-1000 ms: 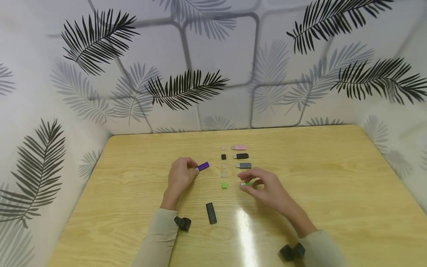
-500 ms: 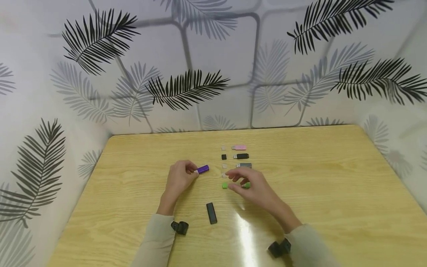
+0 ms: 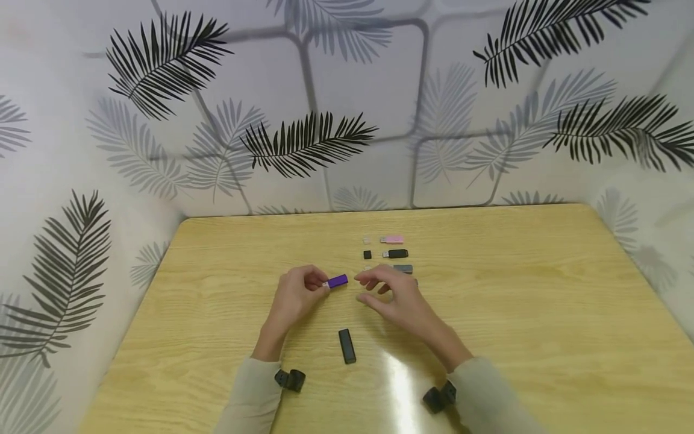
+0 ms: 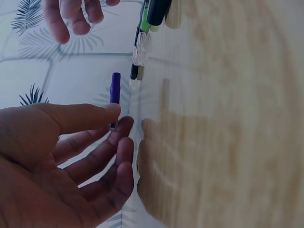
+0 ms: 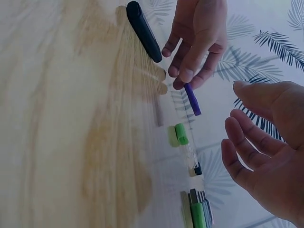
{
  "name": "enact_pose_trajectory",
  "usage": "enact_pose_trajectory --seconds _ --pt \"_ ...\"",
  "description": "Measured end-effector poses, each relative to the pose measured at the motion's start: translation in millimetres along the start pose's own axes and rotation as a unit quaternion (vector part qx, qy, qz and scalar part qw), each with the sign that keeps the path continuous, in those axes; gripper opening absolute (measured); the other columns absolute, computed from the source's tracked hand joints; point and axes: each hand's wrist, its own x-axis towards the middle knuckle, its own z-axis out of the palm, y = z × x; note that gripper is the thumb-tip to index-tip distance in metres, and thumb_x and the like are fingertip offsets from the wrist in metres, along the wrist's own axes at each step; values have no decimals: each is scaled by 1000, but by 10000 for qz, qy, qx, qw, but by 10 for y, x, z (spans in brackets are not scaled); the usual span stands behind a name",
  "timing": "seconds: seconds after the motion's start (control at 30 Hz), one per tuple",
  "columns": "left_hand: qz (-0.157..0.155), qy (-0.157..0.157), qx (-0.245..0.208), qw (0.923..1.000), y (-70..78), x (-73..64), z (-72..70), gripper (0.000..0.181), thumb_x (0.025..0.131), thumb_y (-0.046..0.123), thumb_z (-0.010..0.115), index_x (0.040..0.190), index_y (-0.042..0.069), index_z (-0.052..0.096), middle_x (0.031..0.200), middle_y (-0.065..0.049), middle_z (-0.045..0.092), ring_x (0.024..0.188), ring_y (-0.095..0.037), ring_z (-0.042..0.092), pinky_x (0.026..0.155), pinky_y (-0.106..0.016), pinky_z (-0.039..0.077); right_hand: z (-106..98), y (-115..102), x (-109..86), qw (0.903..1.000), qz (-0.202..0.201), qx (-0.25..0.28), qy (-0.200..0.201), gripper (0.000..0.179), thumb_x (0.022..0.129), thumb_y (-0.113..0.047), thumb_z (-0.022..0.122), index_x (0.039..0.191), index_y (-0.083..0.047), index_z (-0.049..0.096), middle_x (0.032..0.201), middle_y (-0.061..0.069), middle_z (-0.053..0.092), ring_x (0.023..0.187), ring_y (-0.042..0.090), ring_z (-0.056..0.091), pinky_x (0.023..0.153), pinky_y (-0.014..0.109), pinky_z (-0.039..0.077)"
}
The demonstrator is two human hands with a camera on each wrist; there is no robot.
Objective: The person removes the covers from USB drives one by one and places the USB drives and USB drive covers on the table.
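A purple USB stick (image 3: 338, 281) is pinched at its plug end between the thumb and fingertips of my left hand (image 3: 295, 295), its body pointing right. The left wrist view shows the thumb pressed over that end of the purple stick (image 4: 115, 88). My right hand (image 3: 398, 301) hovers just right of it, thumb and fingers spread apart with nothing between them. In the right wrist view, a green cap (image 5: 181, 134) and a green USB stick (image 5: 197, 216) stand on the table; the right hand covers both in the head view.
Right of centre, uncapped pink (image 3: 394, 240), black (image 3: 398, 254) and grey (image 3: 403, 269) USB sticks lie in a column. Left of them are a clear cap (image 3: 366, 240) and a black cap (image 3: 367, 255). A larger black stick (image 3: 347, 346) lies nearer, between the forearms.
My right hand has moved left, away from the green USB stick and towards the purple one, staying unfilled. The left hand keeps its pinch and has shifted slightly nearer and to the right.
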Motion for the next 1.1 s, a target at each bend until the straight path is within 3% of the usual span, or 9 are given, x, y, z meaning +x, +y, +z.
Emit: enact_pose_trajectory --seconds 0.17,0.4,0.8,1.1 --pt "121 -193 -443 9988 31 -42 10 12 86 -1 81 96 5 75 85 -3 71 78 -16 67 76 -35 59 49 -18 60 10000 4 -61 -6 30 92 -12 79 120 -5 72 113 10 71 97 22 68 78 36 60" --pt "388 -286 -632 9968 11 -71 21 13 86 -5 79 95 3 75 86 -5 72 79 -18 69 78 -36 60 107 0 125 9998 -80 -165 69 31 88 -10 83 117 -6 72 115 6 67 99 30 67 76 40 61" --pt "617 -553 -1015 9914 6 -101 -16 12 88 -6 77 98 1 74 91 -9 73 83 -21 70 81 -38 59 189 6 232 9995 -21 -278 -151 31 86 -4 84 114 -5 71 111 10 68 97 23 67 77 33 60" --pt "556 -575 -1160 9900 -27 -153 -38 15 88 -5 78 99 3 75 93 -7 74 85 -20 71 80 -32 59 218 26 201 9992 -74 -280 -262 23 85 -2 83 105 -7 73 101 2 70 89 16 67 75 27 59"
